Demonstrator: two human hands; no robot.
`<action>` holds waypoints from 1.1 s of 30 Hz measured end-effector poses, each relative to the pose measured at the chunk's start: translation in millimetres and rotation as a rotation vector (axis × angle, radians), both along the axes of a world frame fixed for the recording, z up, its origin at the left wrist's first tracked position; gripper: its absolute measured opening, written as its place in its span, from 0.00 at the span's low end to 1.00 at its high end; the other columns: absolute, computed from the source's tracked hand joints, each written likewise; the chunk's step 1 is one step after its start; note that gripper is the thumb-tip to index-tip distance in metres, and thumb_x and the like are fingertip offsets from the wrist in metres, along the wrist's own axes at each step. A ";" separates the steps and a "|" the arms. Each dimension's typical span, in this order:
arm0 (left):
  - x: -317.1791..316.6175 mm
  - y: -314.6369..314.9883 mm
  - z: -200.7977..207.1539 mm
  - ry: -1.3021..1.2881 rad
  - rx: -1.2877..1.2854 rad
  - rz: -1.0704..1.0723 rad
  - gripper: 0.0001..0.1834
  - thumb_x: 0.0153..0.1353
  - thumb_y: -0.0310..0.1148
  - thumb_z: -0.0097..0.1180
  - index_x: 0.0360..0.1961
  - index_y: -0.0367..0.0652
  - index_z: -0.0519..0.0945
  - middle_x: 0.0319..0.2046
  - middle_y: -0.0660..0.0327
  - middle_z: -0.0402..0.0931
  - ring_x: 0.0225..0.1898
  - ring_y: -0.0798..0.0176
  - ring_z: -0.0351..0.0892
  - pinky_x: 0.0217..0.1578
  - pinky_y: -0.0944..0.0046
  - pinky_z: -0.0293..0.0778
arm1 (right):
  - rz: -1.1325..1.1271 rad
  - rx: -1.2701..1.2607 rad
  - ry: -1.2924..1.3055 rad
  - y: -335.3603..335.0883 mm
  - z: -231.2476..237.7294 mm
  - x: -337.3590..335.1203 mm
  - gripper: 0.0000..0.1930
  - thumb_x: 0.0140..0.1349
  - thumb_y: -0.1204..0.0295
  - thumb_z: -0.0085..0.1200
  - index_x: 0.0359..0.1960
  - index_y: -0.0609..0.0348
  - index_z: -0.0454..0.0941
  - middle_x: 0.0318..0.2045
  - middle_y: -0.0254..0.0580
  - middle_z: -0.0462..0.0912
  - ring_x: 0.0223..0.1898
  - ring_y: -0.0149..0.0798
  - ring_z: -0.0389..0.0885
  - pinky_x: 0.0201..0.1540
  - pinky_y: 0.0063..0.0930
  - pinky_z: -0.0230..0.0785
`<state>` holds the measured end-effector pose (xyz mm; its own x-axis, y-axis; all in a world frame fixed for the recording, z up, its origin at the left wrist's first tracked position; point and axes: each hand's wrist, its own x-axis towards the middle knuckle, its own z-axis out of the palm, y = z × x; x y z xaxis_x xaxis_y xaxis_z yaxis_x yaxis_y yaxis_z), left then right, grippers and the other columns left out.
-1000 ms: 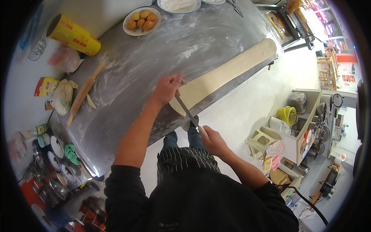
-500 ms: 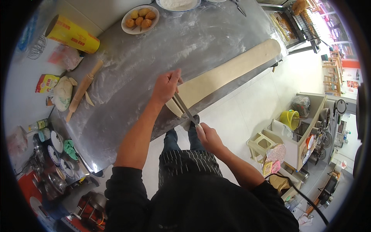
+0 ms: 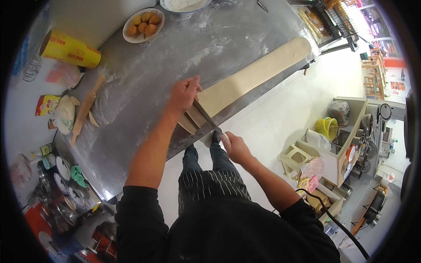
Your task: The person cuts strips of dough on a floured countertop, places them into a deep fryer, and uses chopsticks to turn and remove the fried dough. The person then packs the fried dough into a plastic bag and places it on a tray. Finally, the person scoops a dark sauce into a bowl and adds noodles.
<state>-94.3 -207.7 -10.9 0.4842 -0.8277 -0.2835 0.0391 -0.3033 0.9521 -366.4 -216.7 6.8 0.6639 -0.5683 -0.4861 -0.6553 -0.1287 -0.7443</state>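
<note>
A long pale sheet of dough (image 3: 258,70) lies slantwise on the metal worktop. Across its near-left end runs the narrow blade of a knife (image 3: 206,115). My right hand (image 3: 237,148) is closed round the knife's handle, just beyond the table edge. At the far end of the blade, my left hand (image 3: 184,94) is closed with its fingers curled down over the tip; the exact grip is partly hidden. A cut dough strip (image 3: 187,124) lies left of the blade, apart from the sheet.
A rolling pin (image 3: 87,109) lies at the left beside a bag of dough (image 3: 66,115). Farther back are a yellow roll (image 3: 70,49), a plate of browned balls (image 3: 126,33) and a bowl of flour (image 3: 186,3). A fryer (image 3: 320,24) stands beyond the right end.
The view has shifted, so the worktop things sit farther left and up. The dough strip now lies farther from the sheet, with a wider gap. Both hands stay at the knife's two ends.
</note>
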 end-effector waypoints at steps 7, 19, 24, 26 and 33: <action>10.8 25.8 5.0 -0.370 -0.070 0.130 0.15 0.68 0.41 0.58 0.34 0.38 0.82 0.35 0.57 0.82 0.40 0.57 0.80 0.45 0.59 0.73 | -0.021 0.299 -0.276 1.3 38.5 -53.1 0.14 0.68 0.64 0.43 0.31 0.62 0.71 0.19 0.48 0.73 0.24 0.48 0.74 0.31 0.39 0.66; -104.7 106.5 41.6 -0.840 -0.245 -0.397 0.16 0.56 0.31 0.67 0.43 0.43 0.76 0.37 0.53 0.78 0.44 0.44 0.78 0.47 0.49 0.73 | 0.190 -0.050 0.184 51.6 95.3 -96.5 0.12 0.62 0.65 0.57 0.38 0.63 0.75 0.36 0.57 0.82 0.38 0.63 0.81 0.41 0.50 0.74; -116.1 125.4 34.7 -0.512 0.014 -0.211 0.14 0.58 0.36 0.65 0.43 0.41 0.81 0.39 0.55 0.78 0.44 0.46 0.77 0.46 0.50 0.73 | 0.225 -0.061 0.179 58.8 99.7 -93.0 0.12 0.63 0.65 0.57 0.38 0.63 0.75 0.36 0.57 0.82 0.37 0.63 0.81 0.41 0.50 0.74; -94.4 127.2 24.8 -0.513 0.125 -0.124 0.15 0.57 0.36 0.67 0.42 0.40 0.82 0.37 0.54 0.79 0.43 0.47 0.78 0.46 0.50 0.73 | 0.232 -0.066 0.164 63.3 102.7 -90.8 0.12 0.63 0.65 0.57 0.38 0.62 0.75 0.35 0.57 0.82 0.37 0.63 0.81 0.40 0.51 0.74; -43.0 128.7 22.6 -0.491 0.207 -0.091 0.13 0.55 0.31 0.67 0.37 0.39 0.78 0.31 0.57 0.79 0.38 0.57 0.80 0.41 0.59 0.74 | 0.234 -0.071 0.086 72.8 99.1 -50.7 0.11 0.62 0.66 0.56 0.35 0.63 0.73 0.34 0.56 0.81 0.36 0.63 0.80 0.38 0.51 0.73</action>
